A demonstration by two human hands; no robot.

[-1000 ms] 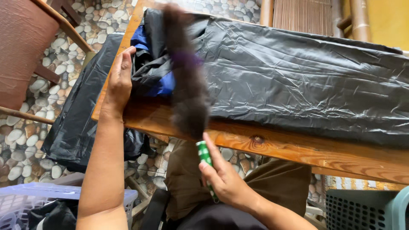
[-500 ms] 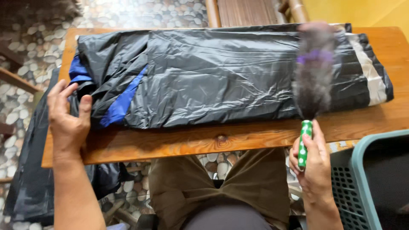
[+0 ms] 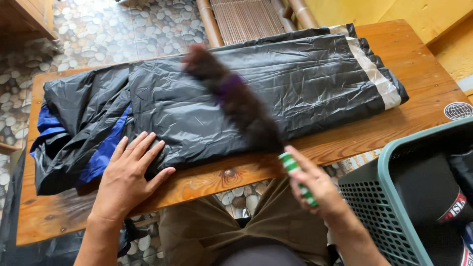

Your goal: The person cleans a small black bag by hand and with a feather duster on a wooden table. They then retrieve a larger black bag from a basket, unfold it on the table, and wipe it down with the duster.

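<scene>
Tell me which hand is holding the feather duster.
The right hand grips the duster by its green handle; the left hand lies flat on the black garment.

A rectangular wooden table (image 3: 384, 125) of orange-brown planks carries the things; a dark knot shows in its near edge. Spread along most of its length lies a folded black plastic sheet (image 3: 295, 83), crinkled and glossy, with a pale grey stripe (image 3: 372, 74) across its right end. At the left end a blue fabric layer (image 3: 106, 155) shows between its folds. A round white sticker (image 3: 458, 111) sits on the bare wood at the right. Below the table is a pebble-patterned floor (image 3: 123, 29).
</scene>
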